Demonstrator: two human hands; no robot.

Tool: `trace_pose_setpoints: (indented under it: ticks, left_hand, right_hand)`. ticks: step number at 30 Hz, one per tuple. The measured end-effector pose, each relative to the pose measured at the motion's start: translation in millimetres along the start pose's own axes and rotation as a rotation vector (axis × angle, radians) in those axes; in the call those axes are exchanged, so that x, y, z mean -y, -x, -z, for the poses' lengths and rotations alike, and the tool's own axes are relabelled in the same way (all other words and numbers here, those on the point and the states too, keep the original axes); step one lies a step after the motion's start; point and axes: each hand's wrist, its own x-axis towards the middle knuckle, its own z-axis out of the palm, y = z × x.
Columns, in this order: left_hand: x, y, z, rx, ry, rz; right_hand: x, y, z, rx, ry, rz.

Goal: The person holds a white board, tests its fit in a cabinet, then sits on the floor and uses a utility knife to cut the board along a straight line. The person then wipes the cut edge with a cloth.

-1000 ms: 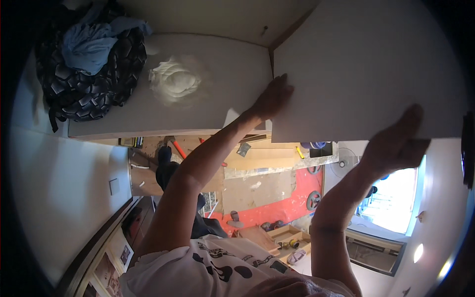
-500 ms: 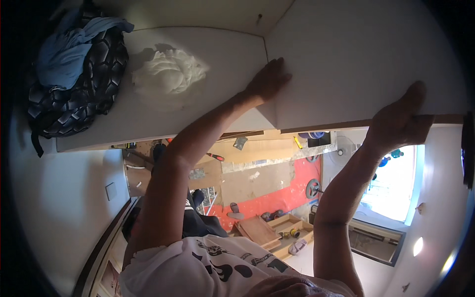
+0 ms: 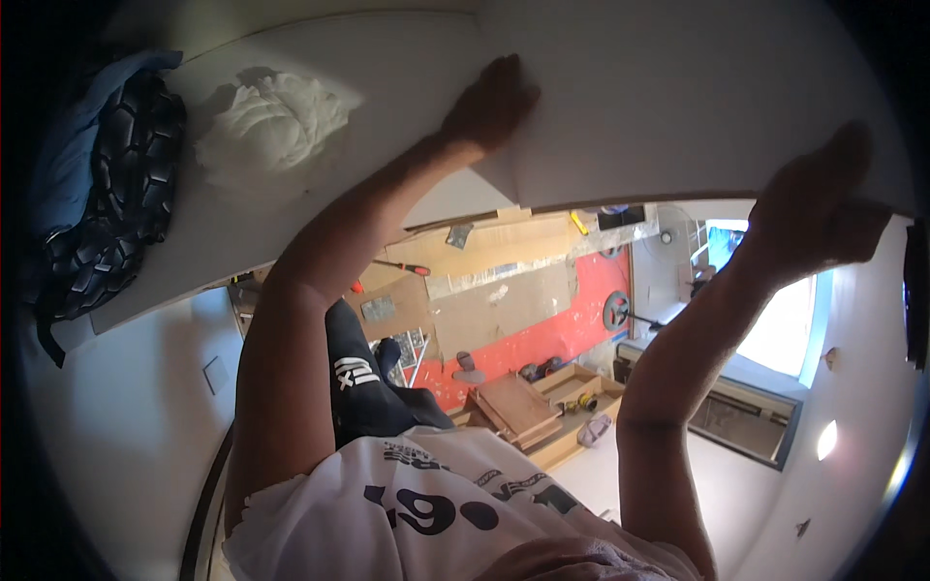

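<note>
Before me a broad white panel [image 3: 659, 116] meets a white shelf surface [image 3: 383, 82] at a corner seam. My left hand [image 3: 491, 105] rests beside that seam, its fingers stretched against the panel and somewhat dark. At the panel's right front edge, my right hand [image 3: 819, 198] grips with the thumb above and the other fingers folded under the rim. Left of my left hand lies a crumpled whitish cloth or sheet [image 3: 276, 121]. Farther left, a black bag with a quilted pattern [image 3: 136, 174] has a blue cloth [image 3: 68, 160] draped over it.
Far below, a red floor covering [image 3: 542, 339] carries cardboard [image 3: 494, 305]. A red-and-black screwdriver [image 3: 417, 269] lies on a lower surface. Wooden drawer frames [image 3: 572, 382] stand near a weight plate [image 3: 616, 310]. A bright window [image 3: 785, 329] and a white wall [image 3: 852, 407] are at the right.
My view has shifted, so the panel and shelf sit higher in it and the bag farther left. Both hands stay at the panel; the right appears farther right and the left higher.
</note>
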Motion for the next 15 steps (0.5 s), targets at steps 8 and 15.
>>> trace_pose_setpoints:
  ticks: [8,15]
  left_hand:
    - [-15,5,26,0.163,0.034,-0.019]
    - [-20,-3,37,0.256,-0.161,-0.122]
  right_hand:
    - [-35,-18,29,0.306,0.379,0.010]
    - [-3,-21,33,0.339,0.443,-0.146]
